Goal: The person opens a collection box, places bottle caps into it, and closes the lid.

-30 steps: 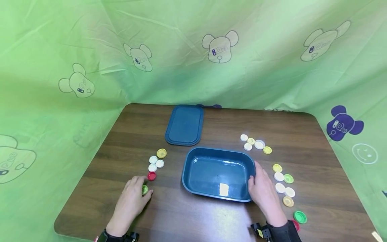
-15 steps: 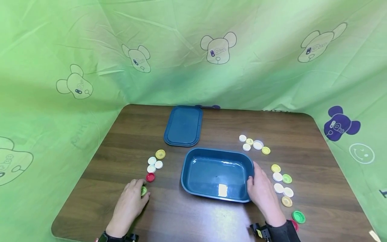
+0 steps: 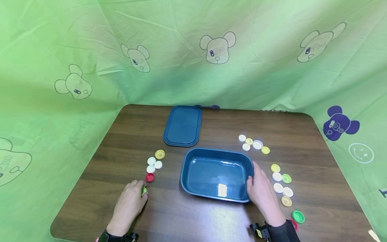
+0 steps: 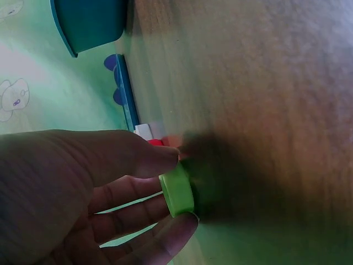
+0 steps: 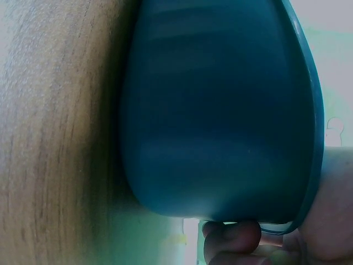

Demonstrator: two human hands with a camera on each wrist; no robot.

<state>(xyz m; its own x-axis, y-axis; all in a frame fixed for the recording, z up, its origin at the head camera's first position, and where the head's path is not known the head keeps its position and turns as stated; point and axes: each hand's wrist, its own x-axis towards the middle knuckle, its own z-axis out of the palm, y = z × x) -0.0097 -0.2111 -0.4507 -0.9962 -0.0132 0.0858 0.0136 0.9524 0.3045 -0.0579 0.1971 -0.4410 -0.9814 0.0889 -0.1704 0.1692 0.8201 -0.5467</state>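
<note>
Head view: near the table's (image 3: 187, 222) left front, the left hand (image 3: 128, 205) pinches a green cap (image 3: 143, 191), while the right hand (image 3: 263, 195) grips the blue tub's (image 3: 216, 198) right rim. Left wrist view: thumb and fingers (image 4: 149, 157) clamp the green cap (image 4: 177, 196) just above the wood. Right wrist view: curled fingers (image 5: 231, 237) hold the blue tub's (image 5: 220, 110) edge.

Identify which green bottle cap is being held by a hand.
The green plastic bottle cap pinched by the left hand; the other green caps lie untouched at the right.

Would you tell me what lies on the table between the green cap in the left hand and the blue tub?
In the head view, nothing: only bare wood separates the green cap, pinched by the left hand, from the blue tub. The red cap sits just beyond that stretch.
</note>
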